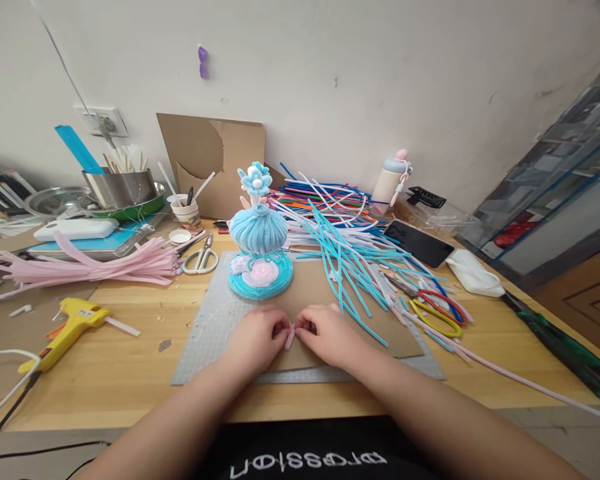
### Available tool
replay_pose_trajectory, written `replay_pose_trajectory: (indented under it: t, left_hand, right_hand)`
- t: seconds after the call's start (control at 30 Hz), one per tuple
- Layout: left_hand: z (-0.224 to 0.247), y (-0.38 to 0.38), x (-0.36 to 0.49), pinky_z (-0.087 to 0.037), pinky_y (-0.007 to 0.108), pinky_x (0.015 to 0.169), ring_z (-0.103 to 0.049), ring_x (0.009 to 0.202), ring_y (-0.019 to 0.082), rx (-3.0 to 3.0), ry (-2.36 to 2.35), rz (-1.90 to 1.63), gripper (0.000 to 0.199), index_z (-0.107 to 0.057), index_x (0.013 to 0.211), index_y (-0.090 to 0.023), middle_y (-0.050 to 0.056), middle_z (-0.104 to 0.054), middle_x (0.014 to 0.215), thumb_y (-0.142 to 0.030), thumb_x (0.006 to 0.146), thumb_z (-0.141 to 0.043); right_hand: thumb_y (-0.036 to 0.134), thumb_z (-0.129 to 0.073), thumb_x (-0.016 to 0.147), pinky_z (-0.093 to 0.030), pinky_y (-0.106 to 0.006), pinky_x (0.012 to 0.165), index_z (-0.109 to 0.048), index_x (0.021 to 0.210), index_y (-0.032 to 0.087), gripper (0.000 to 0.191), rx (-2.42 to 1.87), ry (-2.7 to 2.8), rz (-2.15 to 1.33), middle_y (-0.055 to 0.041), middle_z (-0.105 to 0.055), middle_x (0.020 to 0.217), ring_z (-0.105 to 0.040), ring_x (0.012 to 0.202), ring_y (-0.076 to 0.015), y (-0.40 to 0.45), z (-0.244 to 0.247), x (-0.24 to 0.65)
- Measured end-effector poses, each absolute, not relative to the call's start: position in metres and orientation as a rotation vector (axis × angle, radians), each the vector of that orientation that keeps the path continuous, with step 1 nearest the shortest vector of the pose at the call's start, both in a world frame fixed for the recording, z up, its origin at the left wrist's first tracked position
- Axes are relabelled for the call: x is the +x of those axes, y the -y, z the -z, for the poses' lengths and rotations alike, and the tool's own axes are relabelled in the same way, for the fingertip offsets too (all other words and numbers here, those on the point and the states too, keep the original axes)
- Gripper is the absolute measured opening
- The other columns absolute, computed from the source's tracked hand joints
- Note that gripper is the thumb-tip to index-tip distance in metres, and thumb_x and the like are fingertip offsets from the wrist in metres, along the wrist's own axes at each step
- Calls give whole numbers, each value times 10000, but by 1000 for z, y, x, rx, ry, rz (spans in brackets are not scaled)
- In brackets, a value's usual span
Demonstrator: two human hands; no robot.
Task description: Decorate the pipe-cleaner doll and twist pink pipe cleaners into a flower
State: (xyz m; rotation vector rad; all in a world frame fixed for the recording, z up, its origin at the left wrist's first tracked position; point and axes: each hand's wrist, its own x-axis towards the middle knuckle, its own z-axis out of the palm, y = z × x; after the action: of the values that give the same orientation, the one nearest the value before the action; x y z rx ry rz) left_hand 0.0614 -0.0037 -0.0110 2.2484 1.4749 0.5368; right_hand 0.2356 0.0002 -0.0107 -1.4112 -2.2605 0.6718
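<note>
Between my two hands is a small pink fuzzy piece [290,337], low over the brown cardboard sheet. My left hand [265,333] pinches it from the left with thumb and fingertips. From the right, my right hand [325,332] pinches the same piece, fingertips pressed together. Just beyond my hands stands a blue fuzzy ornament [258,230], with a pleated round body and a flower on top. Its round base [280,283] is blue with a pink spiral and rests at the back left of the grey cutting mat [200,353].
A yellow glue gun [75,330], pink stems [95,263] and scissors [201,260] lie left. Blue and white stems [340,247] spread behind my right hand. Yellow-handled pliers [435,319], a black phone [419,243] and a bottle [390,183] are on the right.
</note>
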Motion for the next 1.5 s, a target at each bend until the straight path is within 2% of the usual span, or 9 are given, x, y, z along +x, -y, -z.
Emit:
replay_pose_trajectory:
  t: [0.3, 0.6, 1.07, 1.27, 1.5]
  left_hand:
    - [10, 5, 63, -360, 251, 618, -529, 722, 159, 2235, -1494, -529, 71, -621, 721, -196, 13, -604, 739, -164, 726, -559]
    - [12, 5, 63, -344, 250, 599, -518, 698, 153, 2254, -1525, -518, 54, -607, 719, -194, 12, -593, 733, -201, 739, -558]
    - [11, 6, 65, -331, 246, 599, -508, 680, 146, 2242, -1520, -518, 74, -593, 664, -183, 13, -579, 709, -155, 717, -549]
    - [10, 8, 66, -342, 255, 617, -520, 695, 155, 2267, -1529, -505, 81, -610, 695, -185, 21, -597, 727, -178, 742, -544]
    - [14, 6, 66, -347, 249, 624, -514, 694, 149, 2265, -1487, -548, 102, -589, 636, -183, 16, -580, 701, -155, 725, -547]
  right_hand:
    - [180, -630, 752, -245, -289, 680, -597, 694, 187, 67, -1448, 2254, -582, 23, -623, 690, -532, 712, -134, 0, 16, 230]
    - [165, -598, 763, -246, -294, 716, -617, 765, 191, 32, -1368, 2288, -560, 8, -630, 741, -537, 757, -145, 3, 18, 234]
    - [175, -642, 722, -219, -288, 670, -597, 673, 187, 67, -1455, 2174, -526, 26, -625, 696, -517, 714, -134, 3, 24, 226]
    - [181, -623, 757, -222, -296, 697, -616, 672, 189, 85, -1434, 2177, -487, 18, -636, 707, -523, 737, -139, 6, 22, 226]
    - [172, -641, 728, -211, -300, 706, -622, 669, 193, 66, -1447, 2187, -459, 13, -624, 723, -497, 781, -155, 5, 21, 226]
